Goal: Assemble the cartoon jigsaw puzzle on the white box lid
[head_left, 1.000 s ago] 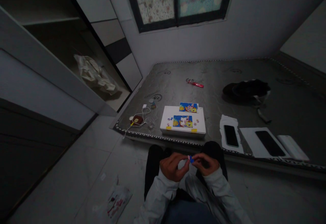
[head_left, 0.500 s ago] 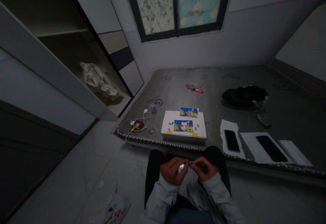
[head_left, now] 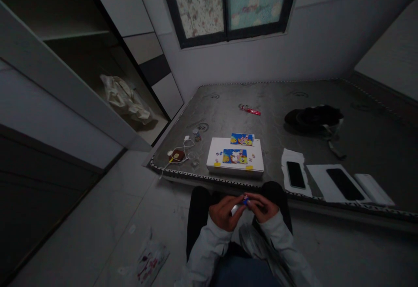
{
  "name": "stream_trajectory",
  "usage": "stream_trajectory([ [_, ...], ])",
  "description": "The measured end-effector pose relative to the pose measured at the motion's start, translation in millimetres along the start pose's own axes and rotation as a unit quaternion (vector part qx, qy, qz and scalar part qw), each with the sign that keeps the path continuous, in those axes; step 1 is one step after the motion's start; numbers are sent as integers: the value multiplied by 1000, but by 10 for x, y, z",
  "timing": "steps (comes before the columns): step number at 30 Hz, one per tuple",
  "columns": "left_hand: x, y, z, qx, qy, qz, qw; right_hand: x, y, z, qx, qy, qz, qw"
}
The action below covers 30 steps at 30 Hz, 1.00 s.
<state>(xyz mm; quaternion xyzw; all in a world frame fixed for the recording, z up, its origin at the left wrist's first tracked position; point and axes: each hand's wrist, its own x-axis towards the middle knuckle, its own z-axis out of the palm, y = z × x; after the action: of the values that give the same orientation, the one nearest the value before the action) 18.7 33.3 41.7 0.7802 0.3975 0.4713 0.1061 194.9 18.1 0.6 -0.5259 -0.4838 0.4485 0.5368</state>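
Note:
My left hand point(head_left: 224, 212) and my right hand point(head_left: 264, 207) meet above my lap, fingers pinched together on small jigsaw pieces point(head_left: 244, 200), one blue, with a white bit showing in the left fingers. Ahead, on the edge of a bare grey mattress point(head_left: 287, 104), lies a white board point(head_left: 257, 160) carrying a partly built colourful puzzle point(head_left: 234, 156) and a few loose pieces. A small picture card point(head_left: 242, 139) lies just behind the board.
Two phones point(head_left: 295, 174) point(head_left: 345, 184) rest on white sheets at the right, with a dark cloth heap point(head_left: 313, 118) behind. A charger with cable point(head_left: 178, 154), a small jar point(head_left: 196, 134) and a red wrapper point(head_left: 251, 110) sit on the mattress. A printed bag point(head_left: 150, 261) lies on the tiled floor.
Both hands stay pinched together over my lap, shifting slightly; a blue piece shows between the fingertips again. The view tilted a little down and back up.

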Motion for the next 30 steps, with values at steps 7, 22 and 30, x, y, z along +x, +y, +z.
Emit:
stream_trajectory([
  [7, -31, -7, -23, 1, -14, -11, 1000, -49, -55, 35, -41, -7, 16, 999],
  [22, -69, -32, -31, -4, -6, -9, 1000, -13, -43, 13, -53, 27, 0, 998],
  [30, -86, -112, -30, -12, -6, -10, 1000, 72, 155, -79, -82, -21, -18, 996],
])
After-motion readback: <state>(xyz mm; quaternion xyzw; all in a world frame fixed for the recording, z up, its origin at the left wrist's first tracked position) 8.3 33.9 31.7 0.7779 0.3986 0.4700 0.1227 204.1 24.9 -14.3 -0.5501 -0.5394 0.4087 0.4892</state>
